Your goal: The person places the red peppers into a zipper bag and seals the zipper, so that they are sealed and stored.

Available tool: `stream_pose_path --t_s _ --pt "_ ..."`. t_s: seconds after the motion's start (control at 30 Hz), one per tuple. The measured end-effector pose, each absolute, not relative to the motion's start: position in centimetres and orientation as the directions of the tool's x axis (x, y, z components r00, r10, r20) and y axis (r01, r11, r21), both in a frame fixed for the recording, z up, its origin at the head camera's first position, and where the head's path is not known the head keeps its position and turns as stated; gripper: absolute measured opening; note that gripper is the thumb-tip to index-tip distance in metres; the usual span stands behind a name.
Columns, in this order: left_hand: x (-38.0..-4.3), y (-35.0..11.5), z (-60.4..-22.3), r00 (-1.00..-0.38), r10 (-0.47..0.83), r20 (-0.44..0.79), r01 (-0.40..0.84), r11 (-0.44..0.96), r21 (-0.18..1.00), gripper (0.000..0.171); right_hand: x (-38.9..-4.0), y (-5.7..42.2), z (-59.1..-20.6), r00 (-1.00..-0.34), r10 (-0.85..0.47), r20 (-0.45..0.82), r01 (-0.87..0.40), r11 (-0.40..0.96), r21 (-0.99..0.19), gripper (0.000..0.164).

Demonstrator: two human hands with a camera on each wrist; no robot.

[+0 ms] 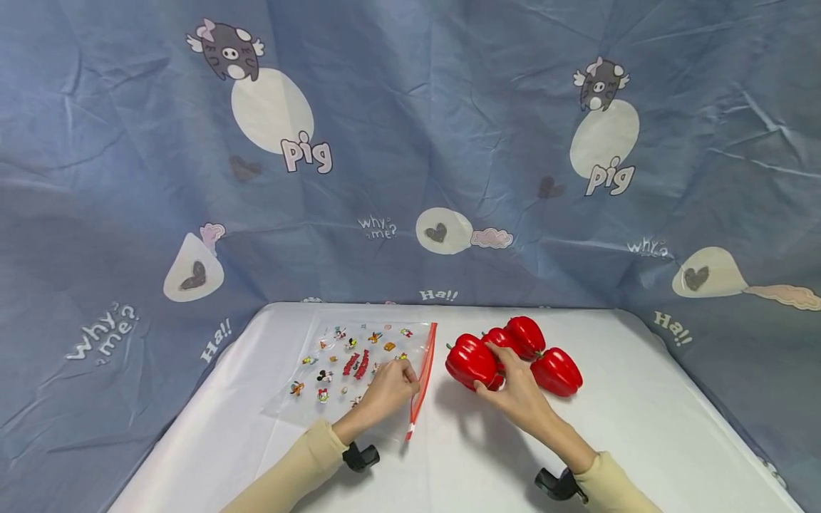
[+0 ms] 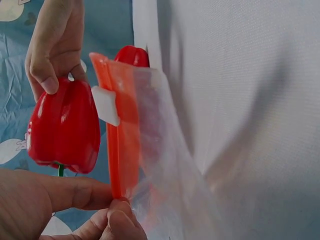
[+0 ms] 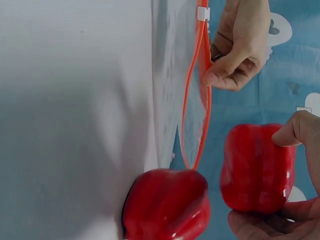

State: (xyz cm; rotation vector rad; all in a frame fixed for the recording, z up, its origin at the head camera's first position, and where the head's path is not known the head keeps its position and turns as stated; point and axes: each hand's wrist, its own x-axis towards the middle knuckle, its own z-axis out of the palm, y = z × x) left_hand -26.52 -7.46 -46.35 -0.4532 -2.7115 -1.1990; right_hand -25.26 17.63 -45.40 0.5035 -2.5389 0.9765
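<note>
Head view, taken as a clock face: grasping a red bell pepper [image 1: 470,358] at 5 o'clock between thumb and fingers of the right hand [image 1: 518,392] — held up off the white table [image 1: 474,463], with its stem [image 1: 449,346] towards 10 o'clock. Pinching at 6 o'clock, with the left hand [image 1: 388,388], the orange-red zip strip [image 1: 425,385] of a clear printed bag [image 1: 308,381] spread towards 7 o'clock. Parted there, in the right wrist view, into a narrow loop at 6 o'clock from a white slider [image 3: 203,13]. Joined at 4 o'clock by more red peppers [image 1: 556,372] — bunched together, partly hidden. Backed across 12 o'clock by a blue cloth [image 1: 449,164].
</note>
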Motion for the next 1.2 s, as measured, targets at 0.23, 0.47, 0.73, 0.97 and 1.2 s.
stream_pose_path --t_s 0.23,0.47,0.73,0.97,1.2 --pt "-26.5 -7.3 -46.1 -0.946 0.206 0.251 0.324 0.644 0.693 0.009 -25.3 16.7 -45.3 -0.865 -0.197 0.461 -0.461 0.674 -0.577 0.070" --pt "-26.4 -7.2 -46.0 -0.949 0.212 0.233 0.315 0.639 0.702 0.009 -25.2 16.2 -45.7 -0.852 -0.217 0.476 -0.483 0.676 -0.556 0.069" --pt "-26.4 -7.3 -45.9 -0.949 0.216 0.230 0.315 0.638 0.703 0.009 -25.3 15.4 -46.4 -0.841 -0.239 0.486 -0.508 0.659 -0.555 0.067" --pt "-26.2 -7.2 -45.8 -0.955 0.194 0.223 0.295 0.654 0.696 0.011 -25.0 14.5 -47.0 -0.847 -0.261 0.462 -0.514 0.623 -0.590 0.066" --pt "-26.2 -7.2 -45.5 -0.955 0.182 0.234 0.296 0.644 0.705 0.009 -24.7 14.0 -47.5 -0.860 -0.265 0.437 -0.500 0.614 -0.611 0.068"
